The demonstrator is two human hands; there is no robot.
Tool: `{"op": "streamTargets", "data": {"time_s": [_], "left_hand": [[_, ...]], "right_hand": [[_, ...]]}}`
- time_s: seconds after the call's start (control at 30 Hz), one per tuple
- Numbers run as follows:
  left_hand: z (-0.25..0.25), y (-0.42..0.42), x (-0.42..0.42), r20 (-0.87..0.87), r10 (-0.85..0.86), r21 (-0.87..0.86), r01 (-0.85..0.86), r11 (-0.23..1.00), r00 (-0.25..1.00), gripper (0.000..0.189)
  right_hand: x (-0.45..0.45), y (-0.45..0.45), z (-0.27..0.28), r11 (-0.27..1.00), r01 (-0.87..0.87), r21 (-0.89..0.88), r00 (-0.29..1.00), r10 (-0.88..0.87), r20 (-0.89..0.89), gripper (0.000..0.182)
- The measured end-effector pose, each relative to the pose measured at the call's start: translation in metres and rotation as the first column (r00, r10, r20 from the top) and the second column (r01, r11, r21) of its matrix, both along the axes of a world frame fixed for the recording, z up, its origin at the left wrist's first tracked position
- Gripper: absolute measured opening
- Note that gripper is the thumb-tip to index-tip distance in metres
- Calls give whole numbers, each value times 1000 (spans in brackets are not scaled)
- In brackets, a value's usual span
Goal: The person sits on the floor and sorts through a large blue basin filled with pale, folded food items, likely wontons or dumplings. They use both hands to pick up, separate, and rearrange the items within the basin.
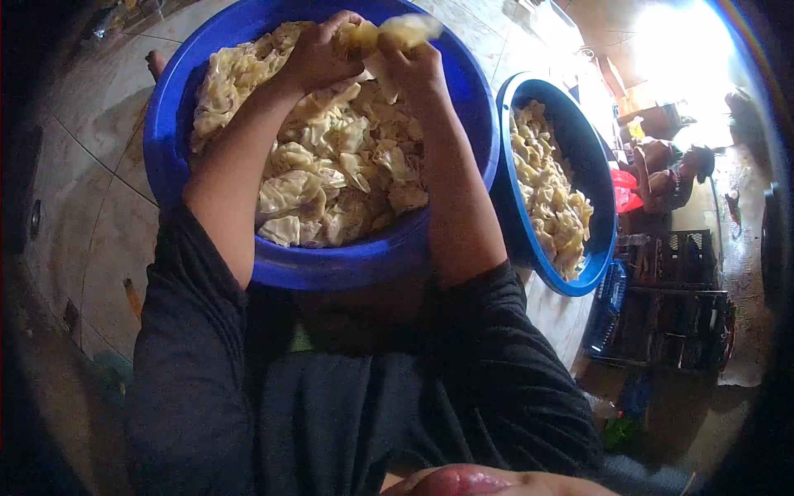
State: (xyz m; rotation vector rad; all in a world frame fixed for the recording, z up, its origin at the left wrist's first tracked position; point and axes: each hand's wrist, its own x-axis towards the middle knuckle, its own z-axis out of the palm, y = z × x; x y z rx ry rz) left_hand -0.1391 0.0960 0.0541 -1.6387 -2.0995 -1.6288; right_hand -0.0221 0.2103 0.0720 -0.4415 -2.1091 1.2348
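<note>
A large blue plastic basin (347, 266) stands before me, holding a heap of pale yellow, soft, folded food pieces (329, 142) that resemble dumplings. Over the basin's far side, my left hand (322, 59) grips a yellowish piece (358, 36) with thumb and fingers. Close beside it, my right hand (419, 69) has its fingers on a pale piece (410, 30), blurred by motion. Whether these are one piece or two, I cannot tell. A whitish flap hangs between the hands. My forearms cover parts of the heap.
To the right is a lighter blue tub (598, 266) with similar pieces (546, 192). Beyond it a person (667, 170) sits near a red plastic bag (625, 191). Dark plastic crates (676, 310) stand at the right. Pale tiles (93, 180) cover the floor.
</note>
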Motion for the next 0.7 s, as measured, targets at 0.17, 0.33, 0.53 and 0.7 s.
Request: {"op": "streamTargets", "data": {"time_s": [0.17,0.33,0.53,0.7], "left_hand": [[3,2,-6,-49,3,13,-3,1000,999,43],[4,-13,-23,2,-93,2,93,996,996,43],[-12,-10,-39,-74,64,-36,-66,997,995,48],[-66,-2,-98,-141,346,-321,-373,870,928,89]], "right_hand": [[-4,27,-14,998,44,47,998,-42,-42,27],[0,9,-4,976,-102,-194,994,106,15,30],[21,-1,23,906,-180,-383,984,172,-55,37],[25,12,27,902,-119,-415,992,96,-77,49]]}}
